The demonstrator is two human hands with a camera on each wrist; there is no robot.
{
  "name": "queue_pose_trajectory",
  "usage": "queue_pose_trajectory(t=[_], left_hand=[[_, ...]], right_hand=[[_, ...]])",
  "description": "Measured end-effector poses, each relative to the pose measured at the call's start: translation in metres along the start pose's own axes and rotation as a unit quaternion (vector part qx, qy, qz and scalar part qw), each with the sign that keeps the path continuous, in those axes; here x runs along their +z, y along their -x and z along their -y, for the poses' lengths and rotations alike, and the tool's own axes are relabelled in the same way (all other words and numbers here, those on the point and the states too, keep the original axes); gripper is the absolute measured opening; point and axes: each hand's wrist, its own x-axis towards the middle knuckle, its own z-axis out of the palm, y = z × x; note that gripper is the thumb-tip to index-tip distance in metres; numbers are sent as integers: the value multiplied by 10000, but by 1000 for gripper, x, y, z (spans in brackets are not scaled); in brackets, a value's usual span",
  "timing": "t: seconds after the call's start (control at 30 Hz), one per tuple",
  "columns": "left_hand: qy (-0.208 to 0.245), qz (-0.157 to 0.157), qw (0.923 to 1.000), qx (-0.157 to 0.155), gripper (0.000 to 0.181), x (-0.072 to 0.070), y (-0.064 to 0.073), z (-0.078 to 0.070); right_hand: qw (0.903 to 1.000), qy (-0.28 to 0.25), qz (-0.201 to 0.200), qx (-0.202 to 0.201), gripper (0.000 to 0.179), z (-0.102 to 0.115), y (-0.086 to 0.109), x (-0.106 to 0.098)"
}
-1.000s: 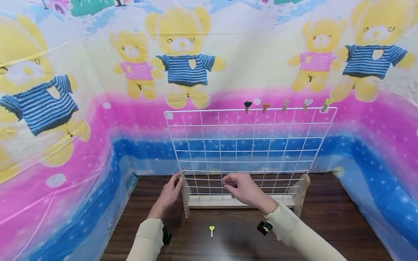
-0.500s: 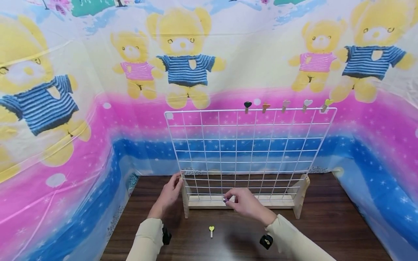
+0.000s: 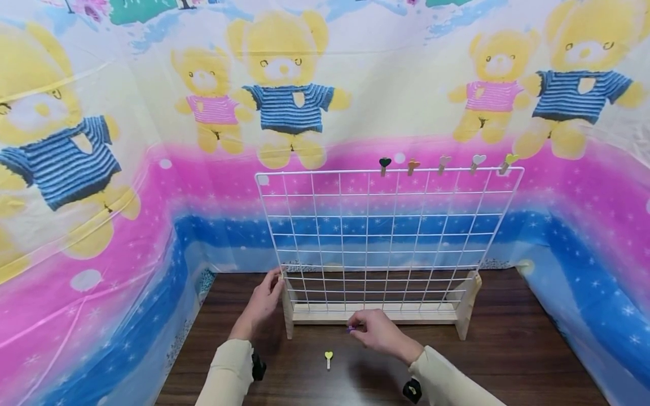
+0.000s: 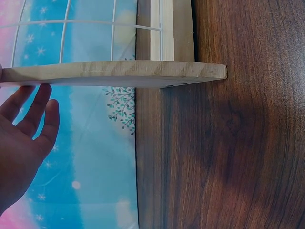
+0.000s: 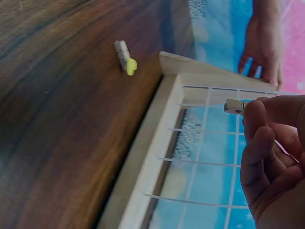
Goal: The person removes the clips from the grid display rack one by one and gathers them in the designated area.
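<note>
Can read no text, label, brand, number or sign in any view. On backdrop cloth (image 3: 401, 107), only printed pictures, no lettering. On wire grid (image 3: 393, 216), wooden stand (image 3: 322, 317) and tabletop (image 3: 355, 389), no legible mark. Likewise none on loose yellow clip (image 3: 328, 356). On held clip (image 5: 233, 106), cannot quite tell: small, mostly hidden.

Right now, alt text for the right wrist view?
The right hand pinches a wooden clip in front of a white wire grid in a wooden stand. A yellow-heart clip lies on the dark table; the left hand touches the stand's end.
</note>
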Motion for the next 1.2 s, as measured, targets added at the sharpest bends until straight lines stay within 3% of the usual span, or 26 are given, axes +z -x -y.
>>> queue_pose_trajectory(t=[0.57,1.2], left_hand=[[-10,-11,10000,24,40,0,0,0],[10,1,10000,60,40,0,0,0]], right_hand=[[9969,-292,296,666,10,-26,8,28],[9961,-493,286,678,7,-43,15,58]])
